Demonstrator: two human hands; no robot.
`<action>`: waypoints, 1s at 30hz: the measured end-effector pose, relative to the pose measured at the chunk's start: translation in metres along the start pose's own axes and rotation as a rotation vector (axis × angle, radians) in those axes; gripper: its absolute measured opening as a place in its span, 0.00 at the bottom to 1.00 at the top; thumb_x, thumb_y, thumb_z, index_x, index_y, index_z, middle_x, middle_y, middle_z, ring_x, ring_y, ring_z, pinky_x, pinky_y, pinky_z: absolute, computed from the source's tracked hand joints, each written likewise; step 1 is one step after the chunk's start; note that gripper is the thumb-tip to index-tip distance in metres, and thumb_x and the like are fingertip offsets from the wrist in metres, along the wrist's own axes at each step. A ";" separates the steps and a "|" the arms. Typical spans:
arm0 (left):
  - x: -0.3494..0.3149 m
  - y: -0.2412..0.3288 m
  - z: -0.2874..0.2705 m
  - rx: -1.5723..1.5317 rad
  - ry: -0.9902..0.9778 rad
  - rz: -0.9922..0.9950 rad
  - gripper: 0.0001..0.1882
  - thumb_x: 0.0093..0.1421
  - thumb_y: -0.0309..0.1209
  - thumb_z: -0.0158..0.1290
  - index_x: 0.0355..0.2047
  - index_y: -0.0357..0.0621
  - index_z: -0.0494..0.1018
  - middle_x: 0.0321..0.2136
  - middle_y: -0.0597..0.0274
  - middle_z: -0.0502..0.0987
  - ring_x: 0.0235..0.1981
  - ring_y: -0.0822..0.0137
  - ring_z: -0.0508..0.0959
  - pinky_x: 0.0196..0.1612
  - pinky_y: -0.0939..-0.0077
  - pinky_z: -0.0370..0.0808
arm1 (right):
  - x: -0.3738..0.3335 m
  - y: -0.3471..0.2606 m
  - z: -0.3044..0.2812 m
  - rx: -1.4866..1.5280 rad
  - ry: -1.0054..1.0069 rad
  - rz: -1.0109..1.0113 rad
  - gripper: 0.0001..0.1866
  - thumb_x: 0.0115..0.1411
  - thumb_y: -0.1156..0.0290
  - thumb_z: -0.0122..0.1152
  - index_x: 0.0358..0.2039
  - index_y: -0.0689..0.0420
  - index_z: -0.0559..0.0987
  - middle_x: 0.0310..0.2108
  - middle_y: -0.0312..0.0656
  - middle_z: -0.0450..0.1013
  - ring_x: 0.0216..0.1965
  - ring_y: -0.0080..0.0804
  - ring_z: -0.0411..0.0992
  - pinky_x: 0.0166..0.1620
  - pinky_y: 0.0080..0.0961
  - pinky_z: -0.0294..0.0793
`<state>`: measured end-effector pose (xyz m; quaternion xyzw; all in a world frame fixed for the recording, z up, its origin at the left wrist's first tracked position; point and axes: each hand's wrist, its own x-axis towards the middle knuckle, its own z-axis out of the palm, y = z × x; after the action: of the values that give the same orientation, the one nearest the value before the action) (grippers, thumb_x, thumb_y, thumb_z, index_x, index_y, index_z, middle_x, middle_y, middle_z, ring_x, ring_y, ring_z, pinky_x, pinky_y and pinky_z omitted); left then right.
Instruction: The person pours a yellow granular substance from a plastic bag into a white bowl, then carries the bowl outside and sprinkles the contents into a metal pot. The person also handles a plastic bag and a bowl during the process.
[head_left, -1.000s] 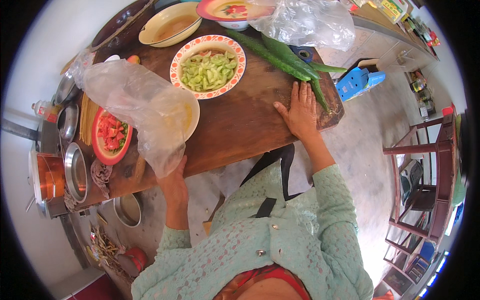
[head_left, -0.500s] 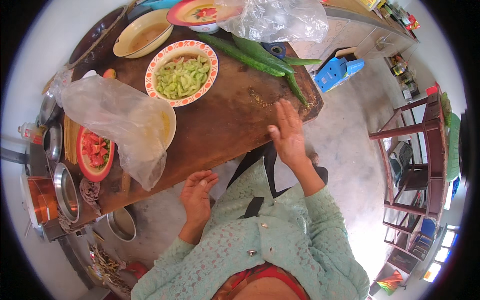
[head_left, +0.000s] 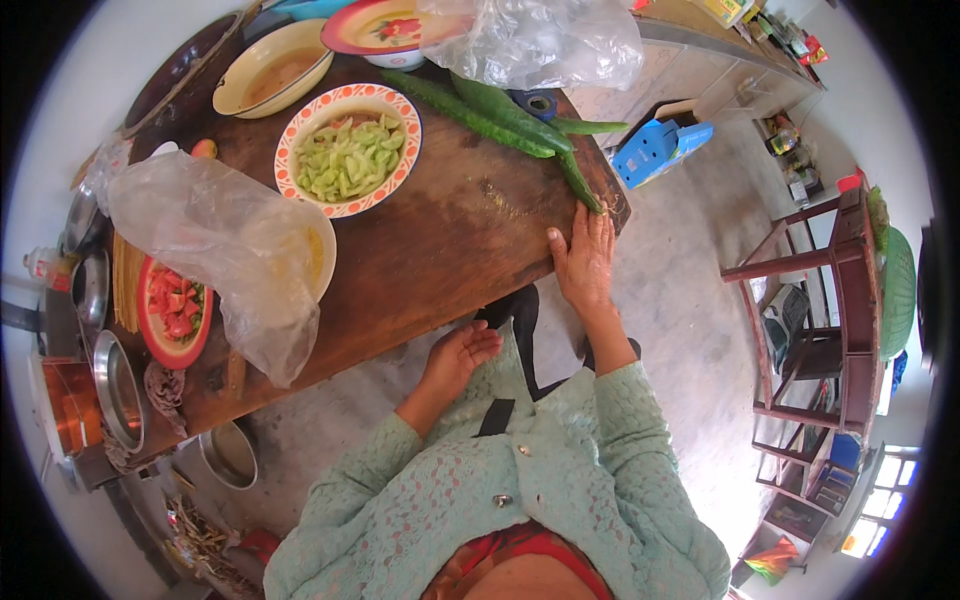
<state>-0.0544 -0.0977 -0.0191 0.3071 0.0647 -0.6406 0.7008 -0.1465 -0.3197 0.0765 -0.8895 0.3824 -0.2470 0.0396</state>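
Flat at the right end of the wooden table (head_left: 430, 260), my right hand (head_left: 586, 265) lies over the edge with fingers stretched out. Its fingertips are just below the tip of a long green cucumber (head_left: 480, 122); whether they touch it I cannot tell. More long green vegetables lie across that one. My left hand (head_left: 462, 362) hovers below the table's front edge, palm turned inward, fingers extended and holding nothing. Small crumbs (head_left: 497, 197) are scattered on the wood above my right hand. A patterned bowl (head_left: 287, 160) holds chopped pale green pieces (head_left: 350, 160).
A plastic bag (head_left: 190, 215) covers part of a pale bowl (head_left: 325, 255). Left of it sits a red-rimmed plate (head_left: 160, 352) of cut tomato. At the back are a cream basin (head_left: 230, 95), another plastic bag (head_left: 540, 45) and a tape roll (head_left: 535, 103). A blue box (head_left: 650, 150) stands beyond the table.
My right hand has come down to the table edge, by the cucumber tip. My left hand has moved right, toward my middle. The view has shifted slightly.
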 end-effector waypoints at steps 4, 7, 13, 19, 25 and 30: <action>0.028 -0.003 -0.004 -0.043 -0.019 0.029 0.19 0.64 0.34 0.43 0.46 0.28 0.66 0.43 0.41 0.72 0.48 0.50 0.73 0.55 0.55 0.69 | 0.010 0.002 0.003 -0.027 -0.008 -0.016 0.35 0.62 0.51 0.45 0.58 0.69 0.57 0.59 0.60 0.52 0.62 0.55 0.48 0.63 0.45 0.45; 0.043 0.002 0.003 -0.074 -0.035 0.015 0.21 0.64 0.37 0.42 0.46 0.27 0.65 0.44 0.41 0.72 0.48 0.49 0.72 0.55 0.55 0.68 | 0.017 0.003 0.002 -0.031 -0.037 -0.027 0.36 0.62 0.48 0.45 0.59 0.67 0.57 0.59 0.60 0.52 0.62 0.56 0.48 0.63 0.45 0.46; 0.051 0.004 0.018 -0.152 -0.118 -0.037 0.23 0.65 0.38 0.41 0.49 0.25 0.63 0.44 0.39 0.71 0.48 0.48 0.73 0.55 0.54 0.68 | 0.040 0.007 0.010 -0.083 -0.102 -0.003 0.40 0.59 0.44 0.45 0.59 0.66 0.57 0.60 0.60 0.52 0.62 0.55 0.49 0.63 0.46 0.46; 0.061 0.003 0.014 -0.250 -0.213 -0.115 0.25 0.65 0.40 0.38 0.50 0.25 0.63 0.46 0.37 0.70 0.50 0.47 0.71 0.57 0.52 0.66 | 0.034 -0.012 0.014 -0.097 -0.091 -0.149 0.43 0.58 0.40 0.42 0.60 0.66 0.56 0.61 0.59 0.51 0.63 0.54 0.49 0.63 0.45 0.46; 0.064 0.001 0.008 -0.407 -0.329 -0.144 0.28 0.64 0.42 0.39 0.51 0.26 0.62 0.48 0.37 0.69 0.51 0.46 0.71 0.57 0.50 0.65 | 0.006 -0.048 -0.001 0.045 -0.221 -0.305 0.41 0.59 0.41 0.43 0.61 0.62 0.56 0.63 0.54 0.49 0.65 0.50 0.46 0.64 0.42 0.44; 0.061 0.001 0.030 -0.258 -0.205 -0.042 0.29 0.64 0.43 0.40 0.52 0.27 0.61 0.50 0.38 0.67 0.52 0.47 0.69 0.58 0.51 0.64 | -0.012 -0.040 -0.025 0.290 -0.210 -0.408 0.33 0.61 0.48 0.44 0.60 0.57 0.60 0.62 0.51 0.52 0.64 0.50 0.49 0.63 0.43 0.47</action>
<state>-0.0517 -0.1654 -0.0243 0.1459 0.0809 -0.6694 0.7240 -0.1385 -0.2802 0.1043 -0.9538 0.1497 -0.2087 0.1556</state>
